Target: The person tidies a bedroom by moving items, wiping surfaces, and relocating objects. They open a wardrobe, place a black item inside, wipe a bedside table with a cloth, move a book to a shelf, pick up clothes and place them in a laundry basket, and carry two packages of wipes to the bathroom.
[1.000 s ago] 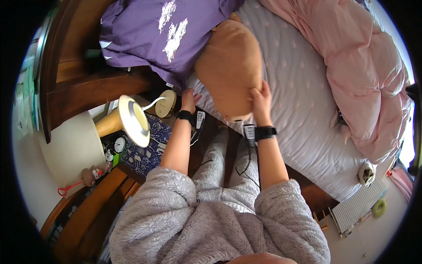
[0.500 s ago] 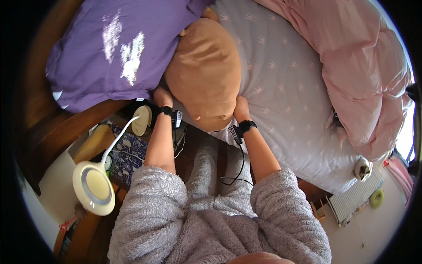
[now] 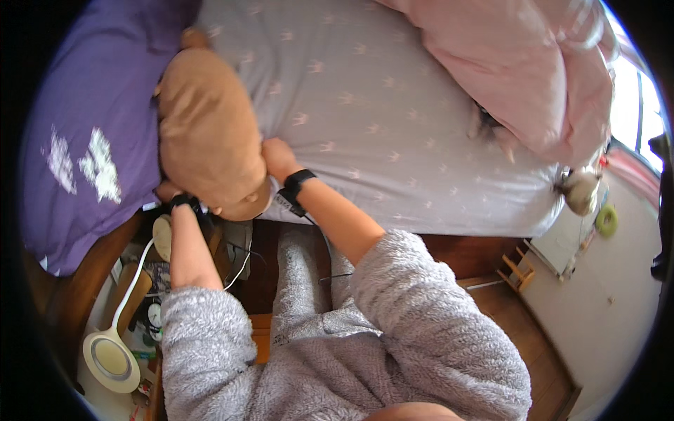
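Note:
A big tan plush toy [image 3: 207, 119], plump and rounded with small nubs at its ends, lies on the near left part of the bed. My right hand [image 3: 280, 160] is closed against its right side, fingers curled into the fabric. At the toy's lower left, my left hand [image 3: 169, 191] grips the other side, its fingers mostly hidden between the toy and a purple pillow [image 3: 133, 133]. The pillow, with white patches, touches the toy's left side. Each wrist wears a black band with a small device.
The bed's grey sheet [image 3: 365, 140] carries a pale crown pattern. A pink quilt [image 3: 505, 70] is bunched at the far right. Beside the bed on the left stand a white lamp [image 3: 112, 359] and a small clock [image 3: 154, 314]. A small wooden rack [image 3: 516, 270] stands right.
My view has turned to the right, so the bed, pillow and plush toy appear farther left. Both hands stay on the toy's sides.

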Available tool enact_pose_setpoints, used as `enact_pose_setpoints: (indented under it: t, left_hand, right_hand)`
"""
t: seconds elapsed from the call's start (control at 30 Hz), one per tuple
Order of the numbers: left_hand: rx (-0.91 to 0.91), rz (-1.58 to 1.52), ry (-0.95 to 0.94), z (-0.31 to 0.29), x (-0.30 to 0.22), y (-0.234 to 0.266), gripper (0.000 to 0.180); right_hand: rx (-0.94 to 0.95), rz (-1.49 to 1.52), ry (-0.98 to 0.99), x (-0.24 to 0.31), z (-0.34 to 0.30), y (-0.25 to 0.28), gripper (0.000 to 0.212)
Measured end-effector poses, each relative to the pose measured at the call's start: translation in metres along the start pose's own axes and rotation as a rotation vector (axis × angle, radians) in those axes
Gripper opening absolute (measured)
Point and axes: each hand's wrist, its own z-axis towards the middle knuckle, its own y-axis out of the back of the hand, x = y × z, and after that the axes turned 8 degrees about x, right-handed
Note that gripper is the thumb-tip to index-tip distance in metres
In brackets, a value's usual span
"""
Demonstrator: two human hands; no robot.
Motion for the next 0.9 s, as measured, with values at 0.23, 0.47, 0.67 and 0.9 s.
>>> enact_pose_setpoints:
  t: [0.23,0.47,0.67,0.9]
  left_hand:
    - [0.136,-0.694,0.146,-0.092,-0.087,0.033,0.064]
    - [0.245,-0.961,0.116,-0.185,-0.176,0.072,0.038]
    - [0.361,-0.87,-0.068,-0.287,-0.203,0.084,0.05]
    - [-0.522,0.038,-0.467,-0.273,-0.261,0.17,0.075]
  right_hand:
    - [0.007,1.214,-0.006,0.015,-0.016,0.099,0.055]
    - [0.0,0.648,0.235,0.106,-0.069,0.103,0.058]
    - [-0.187,0.758,0.217,0.087,-0.195,0.136,0.052]
    - [-0.538,0.931,-0.115,0.018,-0.274,0.189,0.051]
